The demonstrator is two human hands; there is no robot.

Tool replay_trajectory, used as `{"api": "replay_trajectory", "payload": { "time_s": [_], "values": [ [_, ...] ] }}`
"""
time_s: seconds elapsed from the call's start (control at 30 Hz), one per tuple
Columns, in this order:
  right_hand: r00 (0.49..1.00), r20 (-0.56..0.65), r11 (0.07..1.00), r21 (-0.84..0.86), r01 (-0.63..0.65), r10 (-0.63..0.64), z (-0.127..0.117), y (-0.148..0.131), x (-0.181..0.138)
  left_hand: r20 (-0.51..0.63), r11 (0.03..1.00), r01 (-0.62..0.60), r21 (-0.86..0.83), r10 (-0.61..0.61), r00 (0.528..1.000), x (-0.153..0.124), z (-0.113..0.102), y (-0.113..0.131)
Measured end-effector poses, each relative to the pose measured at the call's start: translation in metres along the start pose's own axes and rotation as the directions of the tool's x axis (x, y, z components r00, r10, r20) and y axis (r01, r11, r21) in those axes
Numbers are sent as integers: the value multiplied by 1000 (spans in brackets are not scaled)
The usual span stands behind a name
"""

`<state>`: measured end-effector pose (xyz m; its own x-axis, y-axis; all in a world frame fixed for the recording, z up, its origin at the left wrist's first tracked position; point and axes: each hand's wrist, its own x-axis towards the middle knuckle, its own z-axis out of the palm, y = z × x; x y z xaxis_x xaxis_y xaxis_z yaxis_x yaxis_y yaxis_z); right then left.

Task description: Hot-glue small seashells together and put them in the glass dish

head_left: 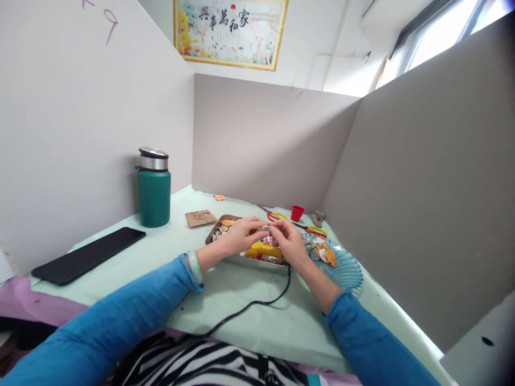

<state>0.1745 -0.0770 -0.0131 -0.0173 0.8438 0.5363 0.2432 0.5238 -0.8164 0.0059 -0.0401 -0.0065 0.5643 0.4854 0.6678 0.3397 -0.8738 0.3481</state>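
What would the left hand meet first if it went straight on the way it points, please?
Probably the right hand, whose fingertips seem to touch the left hand over the tray.

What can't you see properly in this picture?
1. Head view: the tiny piece between the left hand and right hand is too small to name.
2. Yellow tool: half hidden behind both hands.
3. Black cable: its end vanishes below the table edge.
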Motion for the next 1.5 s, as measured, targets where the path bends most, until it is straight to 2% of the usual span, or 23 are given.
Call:
{"api": "replay_trajectory", "payload": {
  "time_s": [0.3, 0.43, 0.57, 0.83, 0.97, 1.2, 1.37, 1.5],
  "values": [
    [998, 5, 997, -38, 63, -63, 1, 4, -1, -1, 997, 51, -63, -52, 999, 1, -2, 6],
    [993, 1, 989, -89, 116, -116, 1, 3, -3, 15, 977, 160, -141, -159, 987, 2, -3, 10],
    [995, 14, 992, -78, 102, -102, 0, 3, -2, 50, 957, 234, -172, -229, 972, 2, -5, 12],
    [997, 11, 996, -46, 74, -73, 0, 4, 0, 10, 989, 101, -107, -101, 995, 2, -3, 10],
    [997, 22, 996, -58, 74, -73, 0, 4, -1, -7, 988, 120, -99, -121, 993, 1, -2, 9],
    [994, 26, 978, -177, 110, -107, 0, 4, -2, -18, 987, 118, -109, -121, 992, 1, -2, 8],
    [994, 28, 980, -172, 105, -101, 0, 5, -2, -18, 989, 115, -89, -117, 993, 0, -3, 10],
    [996, 6, 987, -132, 90, -90, 0, 5, -1, 27, 992, 104, -74, -103, 994, 1, -1, 10]
  ]
}}
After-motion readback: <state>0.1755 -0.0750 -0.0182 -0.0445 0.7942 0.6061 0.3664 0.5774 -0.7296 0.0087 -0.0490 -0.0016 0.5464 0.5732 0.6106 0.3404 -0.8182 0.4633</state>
